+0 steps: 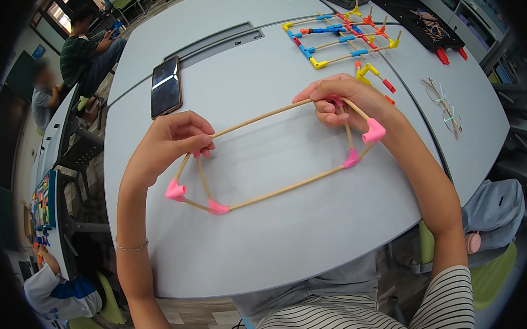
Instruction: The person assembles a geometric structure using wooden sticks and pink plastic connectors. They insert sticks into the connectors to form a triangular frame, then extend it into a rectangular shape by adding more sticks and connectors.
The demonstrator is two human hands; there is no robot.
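Note:
A frame of thin wooden sticks (286,187) joined by pink plastic connectors (373,131) is held between my hands above the grey-white table (259,253). My left hand (178,141) pinches its upper left corner, where a pink connector shows partly under the fingers. At the upper right corner, my right hand (350,100) is closed around another pink connector and the stick ends there. A long stick runs from hand to hand, and a second long one runs lower between two pink joints. Open pink sockets point outward at the lower left and at the right.
A dark phone (167,88) lies left of centre. Further back right stands a stick structure with yellow, blue and red connectors (341,37); loose connectors (369,72) lie near it. Sticks with rubber bands (444,107) are at right, beside a black case (420,21). People sit at the left.

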